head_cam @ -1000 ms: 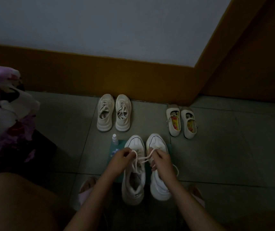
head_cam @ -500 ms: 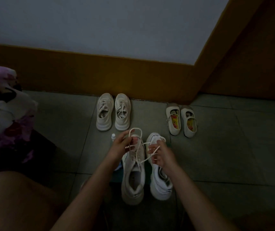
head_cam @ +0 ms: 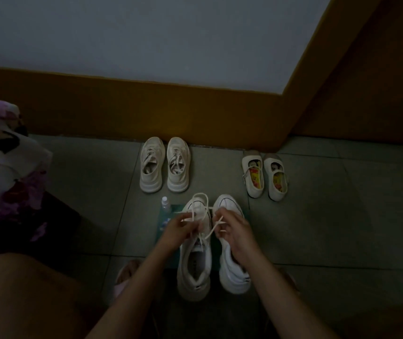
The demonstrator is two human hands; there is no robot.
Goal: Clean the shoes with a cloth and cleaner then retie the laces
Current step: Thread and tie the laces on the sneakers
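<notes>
Two white sneakers stand side by side on a green cloth (head_cam: 163, 228) on the floor. Over the left sneaker (head_cam: 193, 267) my left hand (head_cam: 179, 227) pinches one white lace (head_cam: 199, 204) that arcs up in a loop toward the toe. My right hand (head_cam: 234, 231) pinches the other lace end (head_cam: 213, 227) above the gap beside the right sneaker (head_cam: 232, 272). A small clear cleaner bottle (head_cam: 165, 204) stands just left of the sneakers' toes.
A beige pair of sneakers (head_cam: 165, 165) stands near the brown skirting (head_cam: 171, 113). A small white strap pair (head_cam: 265, 176) stands to the right by the corner. Flowered fabric (head_cam: 4, 167) lies at the left. My knee (head_cam: 24, 294) and a pink slipper (head_cam: 124, 275) are near.
My hands pulled the laces up from the left sneaker, formed a loop with the left hand, and have now come lower and closer together. The view has tilted slightly.
</notes>
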